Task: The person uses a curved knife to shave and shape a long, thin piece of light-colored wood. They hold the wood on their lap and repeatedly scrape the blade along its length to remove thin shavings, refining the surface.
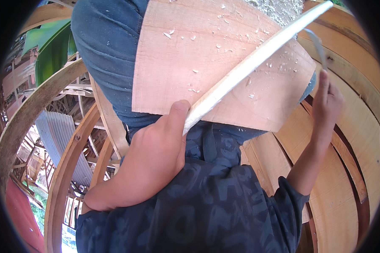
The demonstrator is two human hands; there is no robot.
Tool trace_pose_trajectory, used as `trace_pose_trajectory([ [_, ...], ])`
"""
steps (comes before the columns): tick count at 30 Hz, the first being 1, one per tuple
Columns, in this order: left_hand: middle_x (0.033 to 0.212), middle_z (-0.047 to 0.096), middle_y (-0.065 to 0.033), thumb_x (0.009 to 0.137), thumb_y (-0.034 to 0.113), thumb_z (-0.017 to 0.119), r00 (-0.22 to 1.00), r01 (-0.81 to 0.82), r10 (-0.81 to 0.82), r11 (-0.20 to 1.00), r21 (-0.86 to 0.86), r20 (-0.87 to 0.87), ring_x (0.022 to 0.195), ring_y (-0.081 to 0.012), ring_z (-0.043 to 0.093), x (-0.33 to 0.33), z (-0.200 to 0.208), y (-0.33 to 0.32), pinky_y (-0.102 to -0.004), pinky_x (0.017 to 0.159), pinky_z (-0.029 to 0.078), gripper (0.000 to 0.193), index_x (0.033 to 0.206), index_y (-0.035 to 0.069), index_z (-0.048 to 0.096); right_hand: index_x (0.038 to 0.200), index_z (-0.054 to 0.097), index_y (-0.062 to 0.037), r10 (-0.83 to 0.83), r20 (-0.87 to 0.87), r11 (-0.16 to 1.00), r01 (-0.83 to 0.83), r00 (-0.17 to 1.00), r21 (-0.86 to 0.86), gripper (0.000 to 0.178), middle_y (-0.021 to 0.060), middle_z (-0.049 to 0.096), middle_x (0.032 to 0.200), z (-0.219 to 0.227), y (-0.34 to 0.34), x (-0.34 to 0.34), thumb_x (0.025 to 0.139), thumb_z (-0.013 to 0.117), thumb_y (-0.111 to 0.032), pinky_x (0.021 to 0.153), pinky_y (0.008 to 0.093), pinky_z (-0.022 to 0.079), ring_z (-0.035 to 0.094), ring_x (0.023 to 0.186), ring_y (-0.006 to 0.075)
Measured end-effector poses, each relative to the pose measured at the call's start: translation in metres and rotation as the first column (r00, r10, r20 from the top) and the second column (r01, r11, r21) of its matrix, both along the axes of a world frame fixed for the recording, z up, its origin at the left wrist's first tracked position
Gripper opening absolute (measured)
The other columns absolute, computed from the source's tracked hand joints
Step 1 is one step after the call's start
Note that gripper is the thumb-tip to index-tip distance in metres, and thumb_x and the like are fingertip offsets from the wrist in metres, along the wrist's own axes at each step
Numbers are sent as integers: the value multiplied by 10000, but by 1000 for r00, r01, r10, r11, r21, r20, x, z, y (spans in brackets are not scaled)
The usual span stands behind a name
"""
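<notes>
L hand [156,156] sits nearest the camera, low-centre, fist clenched round the near end of a pale wooden strip [257,59]; thumb up against the strip's lower end. R hand [327,105] is farther out at right, fingers closed on the handle of a thin curved blade [318,44], prob. a small carving knife or hooked scraper; metal is thin and partly lost against the background, so exact type unclear.

Key relation: strip's long axis runs diag. from L fist at lower-centre up and away to upper right, passing out near the frame's top-right. Far end lies well beyond both hands. R hand is just right of the strip's upper half, blade tip angled toward it; blade near the strip, contact cannot be judged. L hand anchors, R hand is nearer the worked section.

Strip appearance: narrow, straight, freshly cut whitish wood, flat-faced, lighter than what lies under it.

Beneath it: a broad reddish-tan board [207,63] resting over the person's lap in blue trousers [105,46], strip lying across its surface. Small pale shavings [190,88] scattered over the board, denser toward the upper right.

Farther off: curved wooden planks [346,168] at right, bent wooden hoops [67,168] at left, corrugated sheet [59,135] beyond.
</notes>
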State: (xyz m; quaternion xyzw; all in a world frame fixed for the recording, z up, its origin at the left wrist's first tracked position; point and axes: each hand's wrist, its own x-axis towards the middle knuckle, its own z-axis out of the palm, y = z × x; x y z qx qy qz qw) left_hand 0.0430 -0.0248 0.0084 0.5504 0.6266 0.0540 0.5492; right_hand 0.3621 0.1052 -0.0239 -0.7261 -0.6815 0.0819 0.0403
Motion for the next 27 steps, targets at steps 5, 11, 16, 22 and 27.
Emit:
trace_pose_trajectory([
  [5,809,623,-305,921,2,581,1000,12,-12,999,42,3,779,-503,619,10,-3,1,-521,651,475,371,1254,1,416,663,537,-35,370,-127,918,-383,920,-99,543,132,479,502,2,-40,-60,890,685,-506,461,356,411,509,442,285],
  [11,767,593,-233,883,-6,578,996,74,-66,985,155,-55,702,-435,624,11,-1,0,-489,597,497,410,1267,-44,440,646,560,-28,322,10,946,-322,947,37,576,109,483,504,-14,-12,-32,893,667,-537,466,369,386,464,441,274],
  [16,758,581,-201,859,-14,584,990,130,-122,985,115,-74,667,-409,623,5,2,-7,-481,576,508,425,1260,-53,446,662,574,6,-76,-18,993,77,997,86,627,119,475,498,-13,26,40,940,606,-555,484,356,363,430,464,214],
  [22,776,601,-220,872,-18,587,995,54,-43,990,131,-88,690,-427,628,8,-5,-17,-506,581,498,387,1230,-21,441,649,594,-30,365,-53,929,-367,929,-33,582,115,464,482,-5,-28,-41,916,637,-545,452,366,369,459,423,233],
  [27,766,598,-228,879,-26,589,995,73,-59,977,199,-76,694,-440,628,11,-7,-18,-518,584,489,373,1221,-14,440,656,593,-10,247,-57,969,-247,967,17,685,142,502,518,-23,-10,-21,900,573,-650,482,393,409,502,473,313],
])
